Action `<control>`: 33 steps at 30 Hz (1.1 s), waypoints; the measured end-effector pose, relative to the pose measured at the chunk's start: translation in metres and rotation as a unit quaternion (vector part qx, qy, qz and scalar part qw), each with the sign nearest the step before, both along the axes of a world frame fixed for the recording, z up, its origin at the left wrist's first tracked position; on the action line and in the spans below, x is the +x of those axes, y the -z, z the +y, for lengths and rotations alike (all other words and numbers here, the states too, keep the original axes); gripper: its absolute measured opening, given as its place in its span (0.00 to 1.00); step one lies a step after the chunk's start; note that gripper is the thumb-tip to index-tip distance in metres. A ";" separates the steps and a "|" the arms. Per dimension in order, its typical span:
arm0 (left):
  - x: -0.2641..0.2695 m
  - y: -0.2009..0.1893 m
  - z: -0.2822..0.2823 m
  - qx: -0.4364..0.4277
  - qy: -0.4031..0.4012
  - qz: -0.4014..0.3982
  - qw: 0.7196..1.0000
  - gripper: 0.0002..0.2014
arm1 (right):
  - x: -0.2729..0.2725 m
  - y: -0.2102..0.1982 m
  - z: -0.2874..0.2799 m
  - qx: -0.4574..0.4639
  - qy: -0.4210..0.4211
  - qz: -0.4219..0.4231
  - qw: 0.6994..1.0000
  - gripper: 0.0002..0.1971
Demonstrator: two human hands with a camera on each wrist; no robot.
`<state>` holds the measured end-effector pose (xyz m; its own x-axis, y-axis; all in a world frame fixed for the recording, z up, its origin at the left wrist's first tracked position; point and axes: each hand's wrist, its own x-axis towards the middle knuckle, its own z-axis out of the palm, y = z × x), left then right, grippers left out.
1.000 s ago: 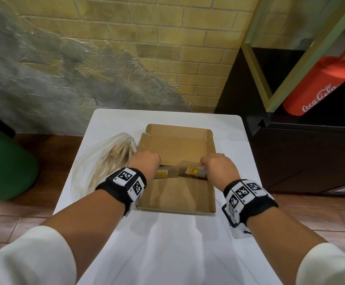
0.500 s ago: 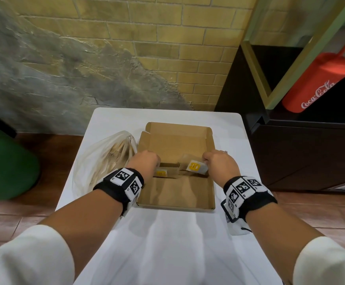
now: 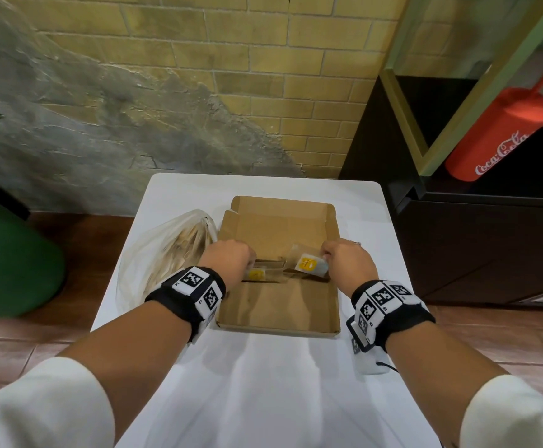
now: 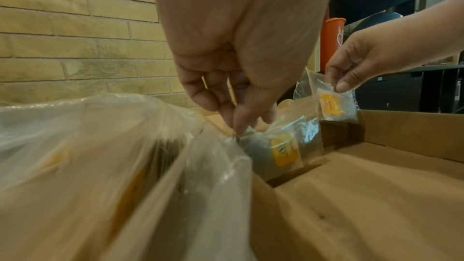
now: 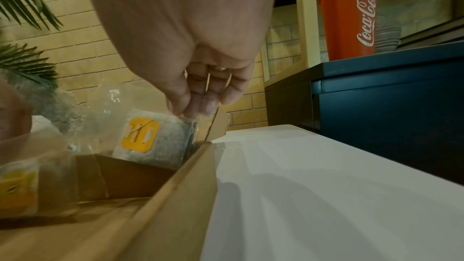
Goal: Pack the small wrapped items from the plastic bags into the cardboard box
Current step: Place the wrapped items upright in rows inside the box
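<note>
lifting its clear-wrapped tea bag (image 3: 309, 265) higher than a moment ago, the right hand (image 3: 347, 261) pinches it above the cardboard box (image 3: 278, 305), while the left hand (image 3: 229, 261) pinches another sachet (image 3: 257, 273) low inside, nearly placed.

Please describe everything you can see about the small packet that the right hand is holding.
The packet is a small, flat, clear plastic wrapper with a pale grey pad inside and a yellow label with dark marks on its face. The right hand pinches its top corner between thumb and fingertips, so it hangs nearly upright, tilted a little. It sits at the right inner wall of the cardboard box, its lower edge behind a cardboard divider. Whether it touches the floor is hidden.
</note>
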<state>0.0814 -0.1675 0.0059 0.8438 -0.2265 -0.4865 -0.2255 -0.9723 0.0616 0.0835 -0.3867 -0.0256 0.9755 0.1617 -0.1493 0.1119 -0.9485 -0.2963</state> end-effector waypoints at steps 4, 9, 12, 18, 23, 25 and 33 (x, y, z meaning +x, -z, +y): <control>0.002 0.000 0.001 0.013 -0.008 0.010 1.000 0.18 | -0.001 -0.001 0.000 0.011 0.007 -0.002 1.000 0.11; 0.002 0.001 0.001 0.014 -0.013 0.009 1.000 0.17 | 0.000 -0.006 0.000 0.018 0.009 -0.003 1.000 0.11; 0.001 0.003 0.001 0.006 -0.015 0.001 1.000 0.17 | 0.000 -0.006 0.002 -0.002 -0.017 -0.011 1.000 0.11; -0.001 0.009 0.000 -0.009 -0.013 -0.033 0.999 0.13 | -0.006 -0.010 0.015 -0.106 -0.115 -0.010 0.988 0.14; 0.001 0.006 0.000 -0.015 -0.013 -0.059 0.998 0.11 | -0.009 -0.006 0.019 -0.169 -0.125 0.026 0.977 0.17; 0.003 0.006 0.000 -0.025 -0.023 -0.049 0.998 0.14 | -0.005 -0.007 0.017 -0.184 -0.130 0.029 0.974 0.15; 0.005 0.017 -0.004 -0.036 -0.030 -0.068 0.997 0.17 | 0.005 -0.008 0.013 -0.177 -0.125 0.052 0.975 0.14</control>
